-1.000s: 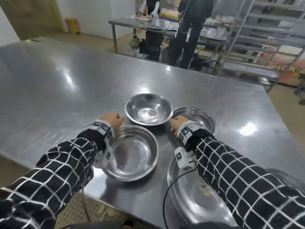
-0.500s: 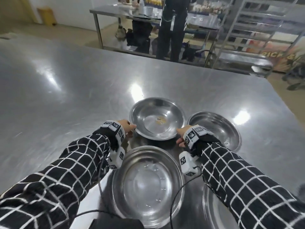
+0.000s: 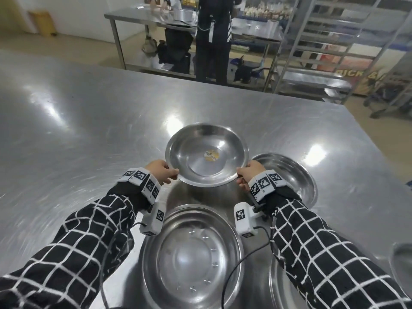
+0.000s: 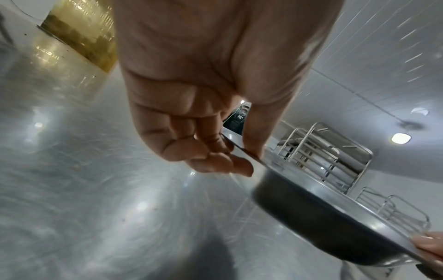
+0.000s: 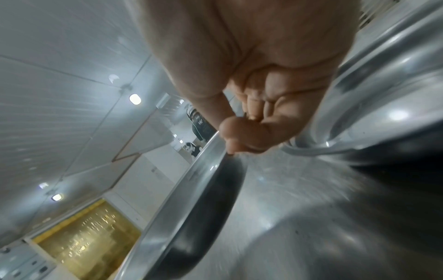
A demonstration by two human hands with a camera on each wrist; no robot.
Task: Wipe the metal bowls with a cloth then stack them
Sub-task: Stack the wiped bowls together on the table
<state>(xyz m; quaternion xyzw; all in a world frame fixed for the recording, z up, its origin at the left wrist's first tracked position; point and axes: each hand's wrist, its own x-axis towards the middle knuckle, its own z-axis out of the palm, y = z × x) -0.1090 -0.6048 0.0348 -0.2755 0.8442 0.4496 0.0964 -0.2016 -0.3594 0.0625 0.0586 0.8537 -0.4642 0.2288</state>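
A round metal bowl [image 3: 207,158] with a small yellow sticker inside hangs above the steel table, tilted toward me. My left hand [image 3: 163,172] pinches its left rim, thumb on top and fingers curled beneath, as the left wrist view shows [image 4: 230,151]. My right hand [image 3: 247,175] pinches the right rim [image 5: 230,140] the same way. A second bowl [image 3: 192,256] sits on the table just below the lifted one. A third bowl [image 3: 296,181] rests to the right, behind my right wrist. No cloth shows in any view.
The steel table [image 3: 78,130] stretches wide to the left and back. Another bowl's rim [image 3: 278,286] shows under my right forearm, and one more [image 3: 401,264] at the right edge. People stand at a far table [image 3: 156,21]; a wire rack [image 3: 334,41] is at the back right.
Both hands moved from resting near the bowls to the far bowl's rim, took hold of it on either side, and lifted it off the table.
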